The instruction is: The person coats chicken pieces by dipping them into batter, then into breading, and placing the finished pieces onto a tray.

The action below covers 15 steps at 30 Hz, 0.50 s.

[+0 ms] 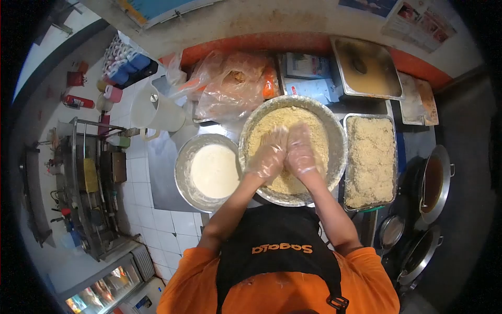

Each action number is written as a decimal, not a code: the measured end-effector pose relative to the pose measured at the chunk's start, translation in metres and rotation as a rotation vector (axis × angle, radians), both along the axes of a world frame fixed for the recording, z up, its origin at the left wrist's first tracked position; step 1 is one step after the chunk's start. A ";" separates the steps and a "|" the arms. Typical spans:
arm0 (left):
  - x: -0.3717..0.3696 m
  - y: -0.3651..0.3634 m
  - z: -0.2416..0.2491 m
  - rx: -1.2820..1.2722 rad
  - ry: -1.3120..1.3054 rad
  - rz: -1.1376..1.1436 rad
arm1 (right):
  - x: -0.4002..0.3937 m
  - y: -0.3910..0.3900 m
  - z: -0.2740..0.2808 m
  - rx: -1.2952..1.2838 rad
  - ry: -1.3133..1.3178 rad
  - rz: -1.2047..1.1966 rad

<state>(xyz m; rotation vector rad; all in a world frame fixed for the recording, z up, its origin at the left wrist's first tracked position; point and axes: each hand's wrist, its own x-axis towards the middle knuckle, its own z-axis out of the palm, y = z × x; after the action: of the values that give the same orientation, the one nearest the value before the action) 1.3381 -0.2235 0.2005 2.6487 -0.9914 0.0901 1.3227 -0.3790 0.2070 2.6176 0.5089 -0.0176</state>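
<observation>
Both my hands wear clear plastic gloves and are inside a large metal bowl (339, 141) of pale yellow breading crumbs (293, 113). My left hand (271, 152) lies on the crumbs with fingers stretched away from me, slightly blurred. Beside it, my right hand (300, 149) presses down with its fingers extended; the fingertips are smeared by motion. Anything under the palms is hidden. Just left of this bowl stands a second metal bowl (183, 180) holding white batter (213, 171). To the right is a rectangular metal tray (346, 180) filled with crumb-coated pieces (370, 159).
A white plastic pitcher (159, 111) stands at the left of the steel table (164, 180). Plastic bags (232, 86) lie behind the bowls. A deep metal pan (371, 73) of cloudy liquid sits at the back right. Pans of dark liquid (433, 180) are at far right.
</observation>
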 end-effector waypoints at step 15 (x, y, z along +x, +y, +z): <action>-0.003 0.044 0.022 -0.249 -0.058 0.038 | 0.030 -0.028 -0.032 1.552 0.332 -0.662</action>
<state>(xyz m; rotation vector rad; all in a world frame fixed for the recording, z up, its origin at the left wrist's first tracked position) 1.3351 -0.1797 0.2222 2.4492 -0.8852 0.2813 1.3525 -0.4071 0.1747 4.1901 -0.5939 -0.4280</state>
